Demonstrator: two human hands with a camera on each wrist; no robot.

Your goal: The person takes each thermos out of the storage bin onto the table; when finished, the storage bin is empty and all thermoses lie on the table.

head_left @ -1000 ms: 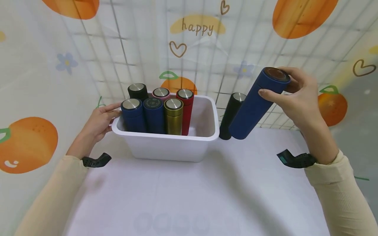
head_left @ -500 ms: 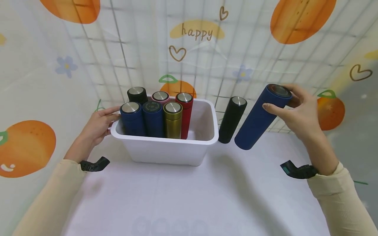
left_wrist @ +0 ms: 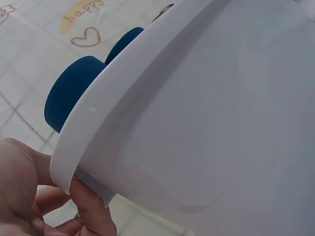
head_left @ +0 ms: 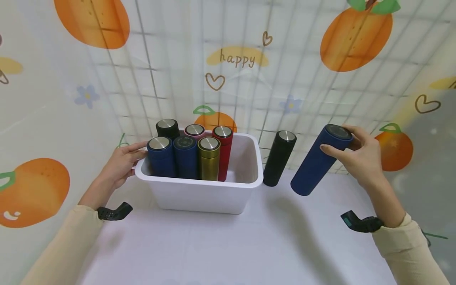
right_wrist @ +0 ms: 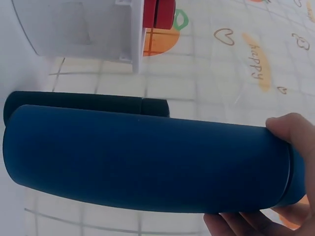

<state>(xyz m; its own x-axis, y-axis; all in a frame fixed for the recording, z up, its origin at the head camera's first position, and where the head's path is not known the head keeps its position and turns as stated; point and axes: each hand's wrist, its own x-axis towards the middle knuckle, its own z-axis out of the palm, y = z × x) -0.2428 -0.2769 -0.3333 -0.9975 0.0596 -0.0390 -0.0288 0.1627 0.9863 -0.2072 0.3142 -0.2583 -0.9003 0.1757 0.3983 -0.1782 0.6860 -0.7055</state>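
My right hand (head_left: 364, 154) grips a blue thermos flask (head_left: 318, 164) round its upper end, fingers on one side and thumb on the other. It leans with its dark lid up to the right, and in the right wrist view its blue body (right_wrist: 147, 160) crosses the frame. Just left of it, a black thermos (head_left: 279, 160) stands by the back wall. My left hand (head_left: 119, 164) holds the left end of a white plastic bin (head_left: 199, 194), thumb and fingers pinching the rim (left_wrist: 74, 147). Inside stand several thermoses, among them a gold one (head_left: 209, 158) and a red one (head_left: 223, 154).
White cloth covers the tabletop (head_left: 213, 249). Behind rises a wire grid draped with a sheet (head_left: 242, 99) printed with oranges and hearts. Room shows inside the bin, right of the red thermos. Dark wrist bands (head_left: 361, 222) sit above both cuffs.
The blue thermos in my right hand has come down and a little right, away from the black thermos. The head view has tilted up. My left hand keeps its hold on the bin.
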